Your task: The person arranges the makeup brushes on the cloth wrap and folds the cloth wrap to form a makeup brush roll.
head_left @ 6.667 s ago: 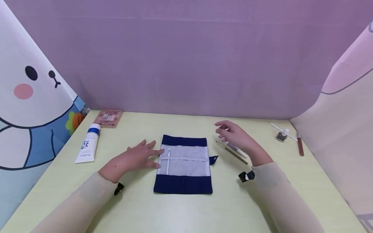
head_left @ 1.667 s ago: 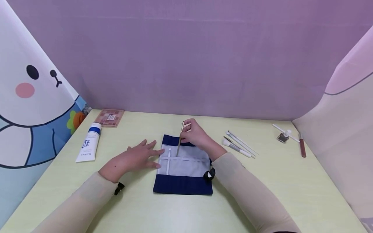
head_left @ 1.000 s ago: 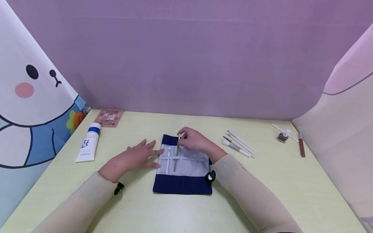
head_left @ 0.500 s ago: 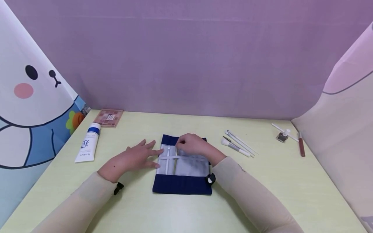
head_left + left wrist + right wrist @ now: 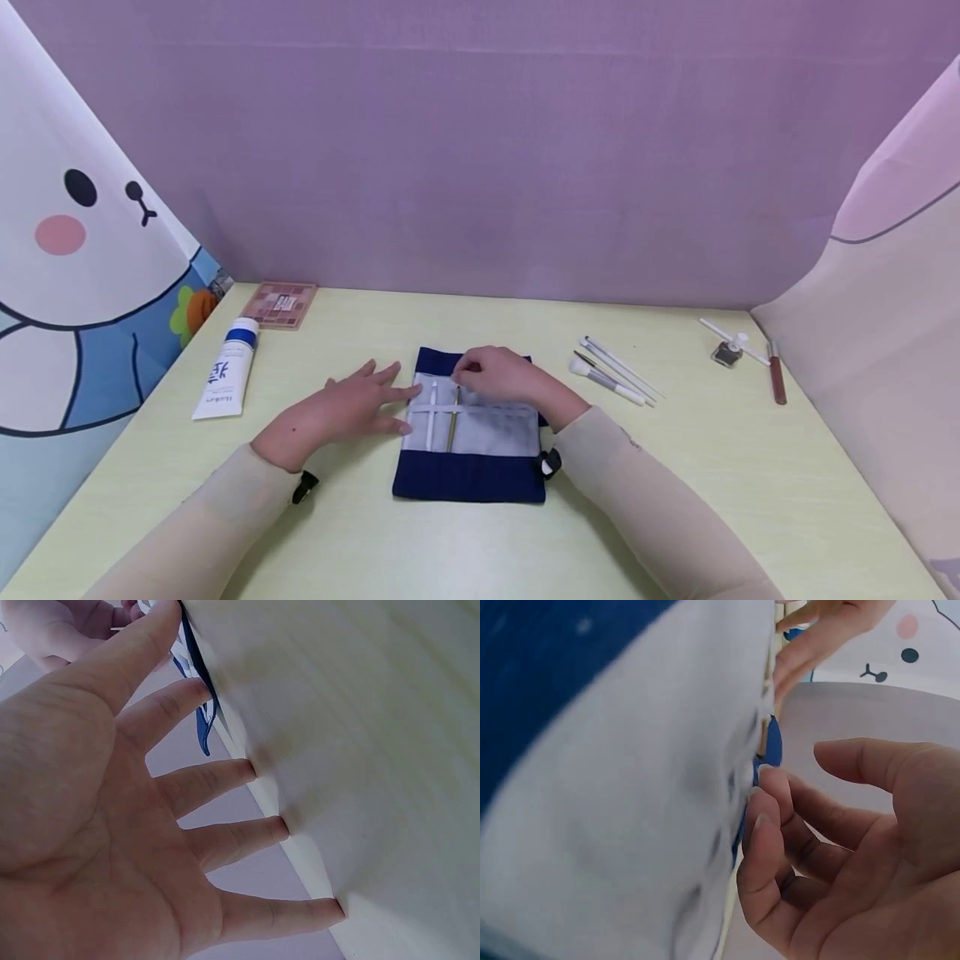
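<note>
Two hands I see on the pouch (image 5: 471, 479): left hand (image 5: 341, 410) spread flat at its left edge, right hand (image 5: 498, 377) pinching the brown brush (image 5: 453, 419).

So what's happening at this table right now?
A person is working at a navy and grey brush roll laid open on the table. The left hand lies flat, fingers on the roll's left edge. The right hand has its fingertips at the top of a thin brush tucked under the roll's white strap, beside a white brush. More brushes lie loose to the right.
</note>
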